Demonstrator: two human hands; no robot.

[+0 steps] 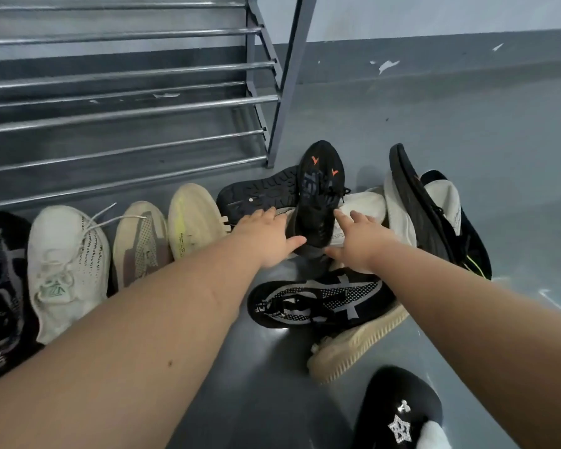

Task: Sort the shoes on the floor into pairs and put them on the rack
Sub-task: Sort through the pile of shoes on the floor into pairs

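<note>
Nearest the person, at about five o'clock, a foot in a black slipper [402, 406] with a sparkly star stands on the grey floor [467, 150]. Just beyond it a black sneaker with a grey cross pattern [321, 299] lies across a tan-soled shoe [357, 345], the two touching and in the way of anything dragged back. Both arms reach toward twelve o'clock. The left hand [269, 238] and the right hand [360, 244] have their fingers spread and nearly straight, flanking the black sneaker with orange marks [319, 196] and holding nothing yet; whether the fingertips touch it I cannot tell. That sneaker sits propped on a heap: an upturned black sole [256, 192] at its left, pale knit shoes [363, 205] under and beside it, and at two o'clock a black shoe on edge [421, 202]. It looks light, with a soft knit upper and a firmer sole, so I would take it by the sides of the sole or the heel. Lifting it may topple its neighbours. At nine o'clock stands a row: a cream shoe [195, 218], a beige shoe [140, 238], a white laced sneaker [68, 267] and a black patterned shoe [0, 286]. Farthest, at eleven o'clock, the rack [127, 105] shows bare metal bars.
</note>
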